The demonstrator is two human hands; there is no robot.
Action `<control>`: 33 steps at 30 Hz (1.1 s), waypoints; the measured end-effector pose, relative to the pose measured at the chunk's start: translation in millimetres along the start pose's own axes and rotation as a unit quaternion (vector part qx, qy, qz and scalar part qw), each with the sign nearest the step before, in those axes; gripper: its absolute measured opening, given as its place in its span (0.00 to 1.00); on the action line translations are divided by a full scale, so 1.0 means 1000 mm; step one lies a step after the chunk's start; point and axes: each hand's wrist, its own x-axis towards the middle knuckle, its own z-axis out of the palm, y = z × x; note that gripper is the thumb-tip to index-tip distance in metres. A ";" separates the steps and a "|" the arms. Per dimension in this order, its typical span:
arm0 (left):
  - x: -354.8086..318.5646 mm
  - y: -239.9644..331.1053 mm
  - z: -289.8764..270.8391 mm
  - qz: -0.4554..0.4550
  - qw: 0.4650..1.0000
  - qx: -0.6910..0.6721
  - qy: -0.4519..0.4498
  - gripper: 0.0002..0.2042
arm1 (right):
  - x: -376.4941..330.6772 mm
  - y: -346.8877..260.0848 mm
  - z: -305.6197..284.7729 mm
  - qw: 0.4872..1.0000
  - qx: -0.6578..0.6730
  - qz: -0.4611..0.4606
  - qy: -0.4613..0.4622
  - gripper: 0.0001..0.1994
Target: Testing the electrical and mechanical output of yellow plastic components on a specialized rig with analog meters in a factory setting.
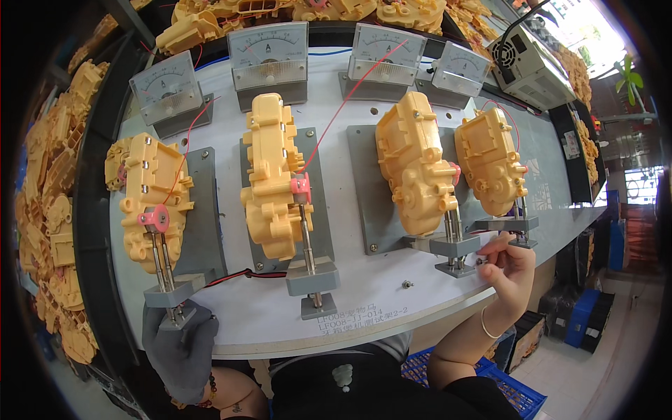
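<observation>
Gloved left hand point(180, 343) clenched on grey clamp handle point(176, 318); bare right hand point(509, 269) pinching third fixture's plunger point(458, 268).

Bright even daylight, window glare upper right, sharp centre, fisheye bending, black rim.

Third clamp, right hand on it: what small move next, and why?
Probably pull that clamp back toward the table edge. The right hand already pinches its end, and its rods touch the third yellow housing. The gloved left hand sits at the first clamp.
</observation>
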 end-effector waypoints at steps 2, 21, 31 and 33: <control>0.001 0.004 0.001 0.037 0.999 0.029 0.006 0.09 | -0.001 -0.002 0.001 1.000 0.009 0.000 0.002 0.19; -0.016 -0.008 0.024 -0.009 0.994 0.052 0.096 0.07 | -0.005 -0.001 0.039 0.978 -0.094 0.018 0.183 0.13; -0.015 -0.020 0.025 0.054 0.993 0.075 0.078 0.06 | -0.005 0.001 0.038 0.980 -0.128 -0.030 0.149 0.12; -0.011 -0.014 0.023 0.060 0.994 0.062 0.074 0.07 | -0.006 0.002 0.036 0.980 -0.132 -0.020 0.144 0.12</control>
